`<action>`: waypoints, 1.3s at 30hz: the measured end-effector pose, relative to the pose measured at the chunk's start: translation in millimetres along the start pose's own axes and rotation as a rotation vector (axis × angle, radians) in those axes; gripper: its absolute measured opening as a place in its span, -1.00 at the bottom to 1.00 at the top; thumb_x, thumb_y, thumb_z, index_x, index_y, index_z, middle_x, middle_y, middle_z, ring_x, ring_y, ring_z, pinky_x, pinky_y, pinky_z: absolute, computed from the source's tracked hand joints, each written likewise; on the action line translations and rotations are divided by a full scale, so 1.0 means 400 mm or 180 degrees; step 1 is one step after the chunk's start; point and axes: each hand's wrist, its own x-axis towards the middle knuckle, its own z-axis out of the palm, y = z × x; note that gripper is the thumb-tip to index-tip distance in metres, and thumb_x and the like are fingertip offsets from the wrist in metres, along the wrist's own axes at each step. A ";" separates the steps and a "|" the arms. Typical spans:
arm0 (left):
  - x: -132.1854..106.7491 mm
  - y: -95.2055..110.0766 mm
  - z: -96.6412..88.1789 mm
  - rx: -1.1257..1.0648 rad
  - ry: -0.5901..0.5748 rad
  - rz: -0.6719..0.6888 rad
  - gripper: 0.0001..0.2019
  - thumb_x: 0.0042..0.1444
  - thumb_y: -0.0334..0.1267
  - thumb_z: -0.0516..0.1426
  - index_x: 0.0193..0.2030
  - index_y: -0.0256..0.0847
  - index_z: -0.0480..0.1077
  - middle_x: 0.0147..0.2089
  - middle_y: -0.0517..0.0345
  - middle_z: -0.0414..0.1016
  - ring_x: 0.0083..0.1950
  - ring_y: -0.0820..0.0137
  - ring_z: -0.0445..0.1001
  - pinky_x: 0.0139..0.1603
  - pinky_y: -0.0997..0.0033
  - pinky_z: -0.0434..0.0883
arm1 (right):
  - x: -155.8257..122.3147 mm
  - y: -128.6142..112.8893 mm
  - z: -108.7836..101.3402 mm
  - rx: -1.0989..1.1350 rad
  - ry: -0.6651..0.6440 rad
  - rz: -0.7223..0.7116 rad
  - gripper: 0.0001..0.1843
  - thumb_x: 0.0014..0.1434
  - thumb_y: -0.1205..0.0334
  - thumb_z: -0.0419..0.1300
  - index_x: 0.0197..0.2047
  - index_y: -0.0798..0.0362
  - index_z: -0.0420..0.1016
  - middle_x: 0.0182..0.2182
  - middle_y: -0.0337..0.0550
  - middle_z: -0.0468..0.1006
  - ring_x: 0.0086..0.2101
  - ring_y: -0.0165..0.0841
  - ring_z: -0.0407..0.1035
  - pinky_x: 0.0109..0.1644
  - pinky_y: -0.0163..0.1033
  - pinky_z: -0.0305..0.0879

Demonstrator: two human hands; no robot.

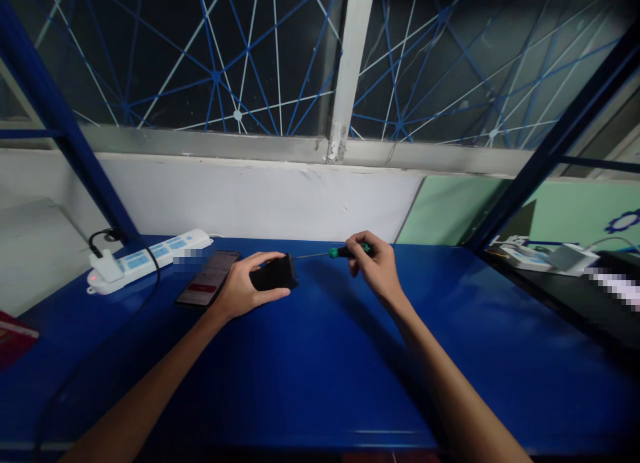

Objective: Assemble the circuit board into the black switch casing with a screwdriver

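My left hand [245,286] grips a small black box-shaped device [274,273], thumb along its near side and fingers along its far side. Between the fingers of my right hand [375,259] is a screwdriver [340,252] with a green and black handle. Its thin metal shaft points left, and the tip is at the right end of the black device, near its upper corner. Whether the tip sits in a screw is too small to tell. Just left of my left hand lies a phone [203,283] with its screen lit, partly hidden by that hand.
A white power strip [150,257] with a plugged-in adapter [106,268] lies at the back left of the blue table [320,376]. A black cable [156,276] runs from it toward the front. A red object [15,339] is at the left edge. Blue frame posts flank the table.
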 end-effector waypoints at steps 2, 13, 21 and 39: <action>0.000 0.002 0.000 0.0010 -0.0007 0.0014 -0.48 -0.07 -0.10 0.29 0.08 -0.10 0.42 0.04 0.02 0.51 0.05 0.19 0.47 0.04 0.17 0.44 | 0.002 0.001 -0.002 0.0019 -0.0031 0.0006 -0.74 0.21 0.01 0.13 -0.35 0.04 0.36 -0.73 -0.33 0.34 -0.70 -0.44 0.27 -0.52 -0.29 0.22; -0.002 -0.004 0.001 0.0139 -0.0258 0.0156 -0.46 -0.07 -0.06 0.30 0.07 -0.15 0.42 0.02 -0.02 0.51 0.02 0.18 0.47 0.05 0.14 0.41 | 0.022 0.001 -0.045 0.0369 -0.0909 0.0462 -0.66 0.10 0.05 0.24 -0.14 0.02 0.28 -0.59 -0.36 0.43 -0.74 -0.48 0.27 -0.66 -0.36 0.14; -0.007 -0.004 0.010 0.0270 -0.0481 0.0210 -0.48 -0.12 -0.08 0.33 0.04 -0.12 0.44 0.04 0.01 0.52 0.05 0.14 0.47 0.12 0.10 0.36 | 0.032 0.058 -0.041 0.0102 -0.0903 0.0704 -0.56 0.09 -0.15 0.23 -0.49 0.05 0.29 -0.74 -0.31 0.37 -0.75 -0.44 0.29 -0.67 -0.34 0.19; -0.015 -0.036 0.014 0.0628 -0.1109 0.0237 -0.48 -0.11 -0.01 0.28 0.05 -0.02 0.45 0.00 0.02 0.51 -0.03 0.14 0.47 -0.04 0.16 0.41 | 0.031 0.122 -0.051 -0.0341 -0.2008 0.1446 -0.46 0.01 -0.26 0.24 -0.58 0.03 0.24 -0.80 -0.33 0.30 -0.78 -0.46 0.23 -0.73 -0.34 0.22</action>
